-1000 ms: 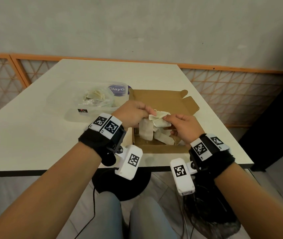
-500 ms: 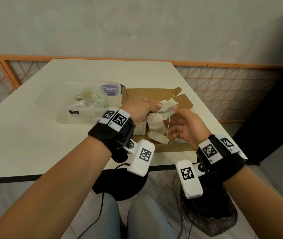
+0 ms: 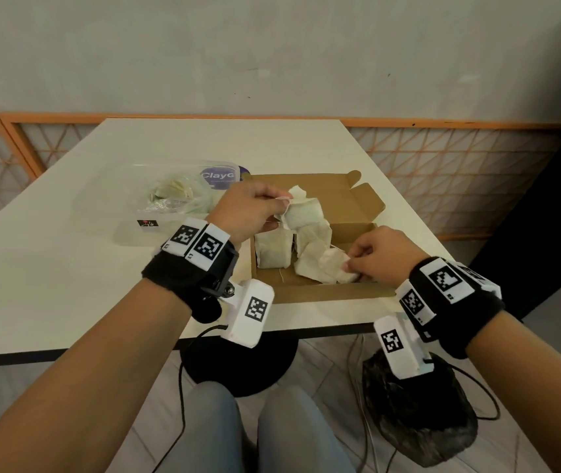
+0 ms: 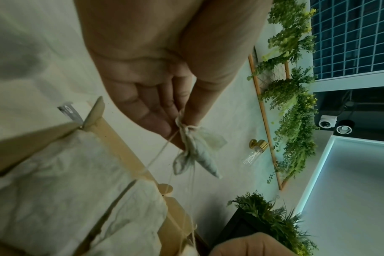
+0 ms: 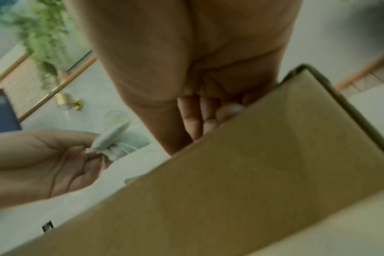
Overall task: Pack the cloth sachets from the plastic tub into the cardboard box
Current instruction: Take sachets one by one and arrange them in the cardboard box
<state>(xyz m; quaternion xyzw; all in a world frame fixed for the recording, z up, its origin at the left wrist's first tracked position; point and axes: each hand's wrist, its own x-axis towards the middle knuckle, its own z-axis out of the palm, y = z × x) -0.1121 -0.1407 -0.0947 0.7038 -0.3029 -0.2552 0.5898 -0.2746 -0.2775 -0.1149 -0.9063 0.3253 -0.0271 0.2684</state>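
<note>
Because the packing is done from a seat at the near edge, the table carries both containers within easy reach: the tub to the left, touching or just beside the box, whose lid is folded back away from the person. The box already holds several sachets, stood or leaning against one another, probably to save room; more lie in the tub, inside what looks like a clear bag.

The left hand hangs above the box's far left part, thumb and fingertips pinching the tied neck of a sachet so its body dangles free, likely ready for lowering. The right hand is low at the box's near right corner, fingers curled and pinching a lying sachet, seemingly tucking it flat to make space.

A thin thread runs taut from the left pinch down towards the box; where it ends is not visible. The right wrist view is blurred and mostly blocked by the box wall, hiding the right fingertips. How many sachets remain in the tub cannot be told.
</note>
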